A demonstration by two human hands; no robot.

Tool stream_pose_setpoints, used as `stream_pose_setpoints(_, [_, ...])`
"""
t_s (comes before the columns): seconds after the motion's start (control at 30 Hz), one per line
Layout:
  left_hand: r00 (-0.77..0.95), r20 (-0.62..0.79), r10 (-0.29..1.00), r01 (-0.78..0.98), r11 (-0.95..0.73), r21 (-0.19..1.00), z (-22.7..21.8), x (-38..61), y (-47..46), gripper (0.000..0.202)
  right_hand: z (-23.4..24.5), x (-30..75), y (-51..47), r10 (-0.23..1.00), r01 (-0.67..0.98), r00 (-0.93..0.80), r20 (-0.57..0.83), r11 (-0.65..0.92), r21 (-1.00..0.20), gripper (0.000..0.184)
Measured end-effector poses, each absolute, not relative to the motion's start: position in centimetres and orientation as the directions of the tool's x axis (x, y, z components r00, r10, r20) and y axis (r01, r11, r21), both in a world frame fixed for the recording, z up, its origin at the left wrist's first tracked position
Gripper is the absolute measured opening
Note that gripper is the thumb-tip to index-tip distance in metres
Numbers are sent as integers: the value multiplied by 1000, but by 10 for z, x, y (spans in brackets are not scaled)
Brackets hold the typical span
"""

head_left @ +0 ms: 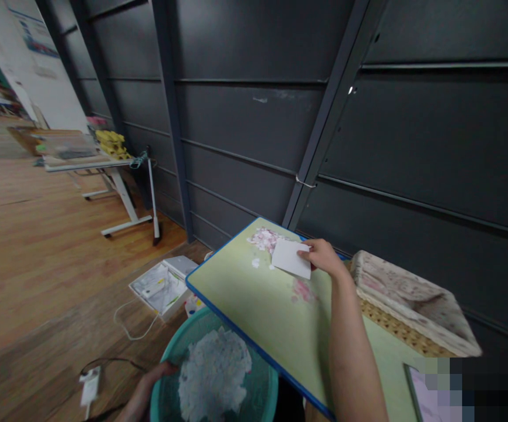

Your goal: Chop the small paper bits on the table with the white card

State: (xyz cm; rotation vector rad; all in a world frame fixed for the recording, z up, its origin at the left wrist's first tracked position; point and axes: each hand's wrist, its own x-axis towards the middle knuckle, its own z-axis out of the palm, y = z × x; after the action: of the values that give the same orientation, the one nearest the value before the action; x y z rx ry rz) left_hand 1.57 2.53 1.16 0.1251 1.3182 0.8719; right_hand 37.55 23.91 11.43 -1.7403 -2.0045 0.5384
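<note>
My right hand (pixel 323 256) is stretched out over a pale green table (pixel 254 305) with a blue edge and grips a white card (pixel 291 258) flat against the top. Just beyond the card lies a pile of small pink and white paper scraps (pixel 263 239); a faint pink patch (pixel 303 291) sits nearer me. My left hand (pixel 146 391) holds the rim of a teal basin (pixel 263 384) below the table's left edge. The basin holds a heap of torn white paper (pixel 213 378).
A lined wicker basket (pixel 407 305) stands on the table at the right, by the dark panelled wall. On the wooden floor lie an open white box (pixel 161 286), a cable and a white plug (pixel 90 385). Another table (pixel 91 161) with yellow items stands far left.
</note>
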Motion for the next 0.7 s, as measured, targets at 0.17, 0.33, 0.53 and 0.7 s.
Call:
stream_pose_setpoints(0.17, [-26, -790, 613, -479, 686, 548, 10, 16, 25, 7, 117, 379, 236, 994, 830, -105, -7, 84, -552, 26])
stream_pose_setpoints(0.33, [10, -798, 603, -489, 699, 522, 9, 14, 26, 8, 125, 380, 232, 998, 863, -70, 5, 63, -502, 25])
stream_pose_setpoints(0.53, [18, -776, 631, -500, 677, 540, 2, 12, 25, 10, 127, 376, 232, 996, 899, -37, 85, 70, -431, 24])
stream_pose_setpoints(0.7, [-10, -787, 617, -491, 683, 541, 1, 11, 24, 12, 129, 376, 228, 995, 857, -97, -36, 65, -512, 20])
